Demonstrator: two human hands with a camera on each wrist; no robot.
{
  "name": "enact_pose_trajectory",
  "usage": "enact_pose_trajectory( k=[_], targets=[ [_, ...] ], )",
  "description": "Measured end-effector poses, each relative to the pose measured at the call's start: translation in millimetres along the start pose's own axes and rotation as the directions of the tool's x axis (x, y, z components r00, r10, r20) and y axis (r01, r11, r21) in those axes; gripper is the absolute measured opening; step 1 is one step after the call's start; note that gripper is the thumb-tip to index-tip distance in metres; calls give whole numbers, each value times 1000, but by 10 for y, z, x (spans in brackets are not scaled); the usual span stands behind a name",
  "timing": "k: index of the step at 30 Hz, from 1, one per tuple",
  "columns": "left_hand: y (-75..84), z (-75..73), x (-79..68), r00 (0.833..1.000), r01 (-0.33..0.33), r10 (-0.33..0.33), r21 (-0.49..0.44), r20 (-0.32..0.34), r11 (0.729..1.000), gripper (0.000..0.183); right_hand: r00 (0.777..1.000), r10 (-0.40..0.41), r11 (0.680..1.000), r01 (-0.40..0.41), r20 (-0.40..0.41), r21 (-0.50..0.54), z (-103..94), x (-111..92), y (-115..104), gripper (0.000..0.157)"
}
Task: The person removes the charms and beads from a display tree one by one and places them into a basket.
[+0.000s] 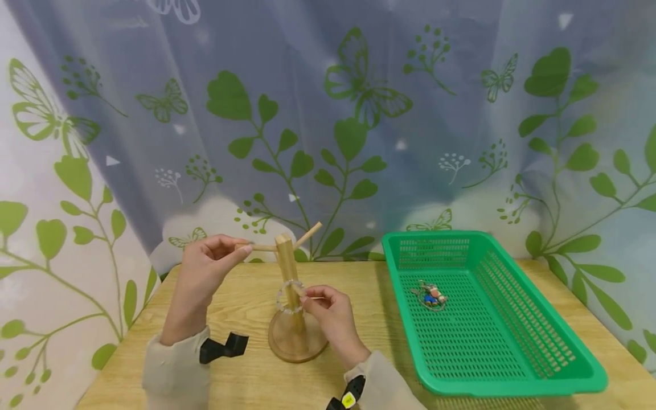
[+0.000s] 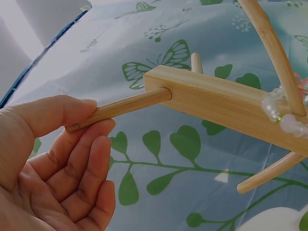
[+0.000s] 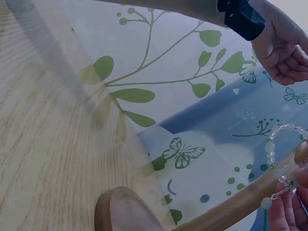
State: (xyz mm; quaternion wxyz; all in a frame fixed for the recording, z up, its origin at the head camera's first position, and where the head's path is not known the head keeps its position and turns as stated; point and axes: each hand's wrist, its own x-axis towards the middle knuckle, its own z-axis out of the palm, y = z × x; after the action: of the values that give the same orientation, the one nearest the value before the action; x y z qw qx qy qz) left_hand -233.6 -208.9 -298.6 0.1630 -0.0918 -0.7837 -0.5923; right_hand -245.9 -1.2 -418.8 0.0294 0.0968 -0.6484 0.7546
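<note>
A wooden stand (image 1: 288, 267) with a round base and several pegs stands upright on the table. My left hand (image 1: 207, 265) pinches the end of an upper peg (image 2: 130, 105) between thumb and forefinger, the other fingers curled loosely below. A bracelet of clear and pale beads (image 1: 279, 302) loops around a lower peg, close to the post. At that peg my right hand (image 1: 330, 316) pinches the bracelet's near side. In the right wrist view the bracelet (image 3: 271, 154) shows a short chain beside the fingertips (image 3: 288, 211); the exact contact is partly cut off.
A green plastic basket (image 1: 512, 364) stands to the right on the wooden table (image 1: 241, 307). Inside it lies a small trinket with a blue and red figure (image 1: 433, 296). Behind the table hangs a leaf-and-butterfly patterned curtain (image 1: 307, 74).
</note>
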Motion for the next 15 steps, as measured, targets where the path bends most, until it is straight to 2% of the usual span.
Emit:
enact_pose_trajectory(
  k=[8, 15],
  targets=[
    [-33, 19, 8, 1000, -21, 21, -22, -6, 1000, 17, 1000, -5, 1000, 5, -12, 24, -20, -10, -67, 17],
    [-35, 38, 13, 999, -31, 31, -22, -14, 999, 16, 1000, -15, 997, 16, -11, 72, -32, -5, -95, 17]
  ],
)
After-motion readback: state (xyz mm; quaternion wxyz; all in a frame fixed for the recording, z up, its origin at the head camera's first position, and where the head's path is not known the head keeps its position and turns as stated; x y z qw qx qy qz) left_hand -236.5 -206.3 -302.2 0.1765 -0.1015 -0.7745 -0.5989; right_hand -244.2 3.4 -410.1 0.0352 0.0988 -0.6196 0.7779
